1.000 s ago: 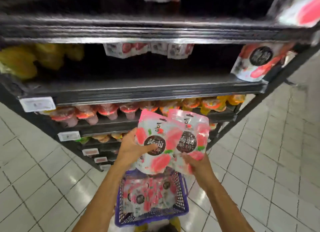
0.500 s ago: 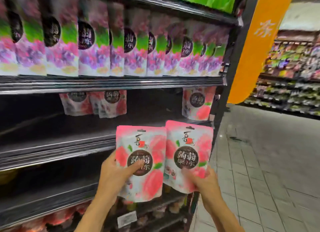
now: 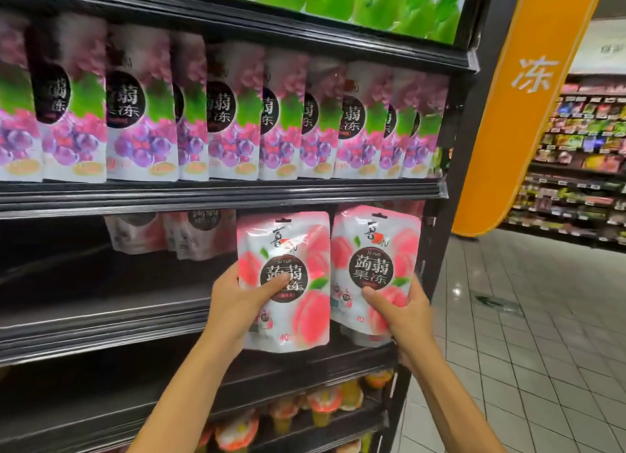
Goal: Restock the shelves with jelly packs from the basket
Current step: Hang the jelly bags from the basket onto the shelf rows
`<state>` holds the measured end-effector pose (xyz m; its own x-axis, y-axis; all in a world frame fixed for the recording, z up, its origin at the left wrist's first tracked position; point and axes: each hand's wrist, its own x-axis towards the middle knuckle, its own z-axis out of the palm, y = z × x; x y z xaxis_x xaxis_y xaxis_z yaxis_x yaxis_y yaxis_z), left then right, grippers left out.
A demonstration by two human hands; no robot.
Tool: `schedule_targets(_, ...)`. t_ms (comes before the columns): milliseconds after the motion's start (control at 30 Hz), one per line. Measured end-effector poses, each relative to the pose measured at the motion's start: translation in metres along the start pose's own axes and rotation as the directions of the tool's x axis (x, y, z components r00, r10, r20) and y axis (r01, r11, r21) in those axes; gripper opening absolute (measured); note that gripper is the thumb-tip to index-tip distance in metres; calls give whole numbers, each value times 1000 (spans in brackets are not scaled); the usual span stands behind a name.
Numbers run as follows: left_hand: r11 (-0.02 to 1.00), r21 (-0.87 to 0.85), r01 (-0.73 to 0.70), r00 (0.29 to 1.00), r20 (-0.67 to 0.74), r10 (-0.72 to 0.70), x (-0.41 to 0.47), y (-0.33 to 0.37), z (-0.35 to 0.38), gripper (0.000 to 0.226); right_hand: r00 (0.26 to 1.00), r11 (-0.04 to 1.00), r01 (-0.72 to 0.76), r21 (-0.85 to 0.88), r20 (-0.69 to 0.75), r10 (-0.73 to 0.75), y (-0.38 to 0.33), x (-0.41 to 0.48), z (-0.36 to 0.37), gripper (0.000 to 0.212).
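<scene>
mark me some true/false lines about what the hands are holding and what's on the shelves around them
1. Each hand holds one pouch. True: the left hand grips the left pink peach-printed pouch, and the right hand grips the right pink peach-printed pouch.
2. The shelf directly above them carries green pouches. False: it carries a row of purple grape-printed pouches.
3. A tall orange sign is to the right of the black shelf rack. True.
4. Both held pouches lie flat, face down. False: both are upright, with their fronts toward the camera.
</scene>
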<state>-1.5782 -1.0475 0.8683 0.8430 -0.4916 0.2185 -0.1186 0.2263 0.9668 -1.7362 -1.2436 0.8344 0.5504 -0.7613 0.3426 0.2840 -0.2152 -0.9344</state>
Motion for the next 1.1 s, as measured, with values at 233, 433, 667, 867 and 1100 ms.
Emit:
schedule_targets(233,1000,26,-2,999,-37,3,19,-1,14,29,997,994,12,-107,80,-4,16,45,3,63)
schedule_targets(433,998,55,10,998,-57,-7,25,-9,20,31,997,993,15,-121,79,-5,25,67,13,75)
schedule_targets(667,997,74,3,998,-68,2,29,-9,22,36,998,992,46,-118,37,-41,17,95,15,101)
schedule_targets(867,997,71,15,997,-81,-9,29,-12,29,39,998,980,61,-191,42,-54,27,92,14,103)
schedule_targets(1100,997,74,35,994,-106,-27,25,-18,36,45,986,913,168,-372,84,-147,30,74,-2,56)
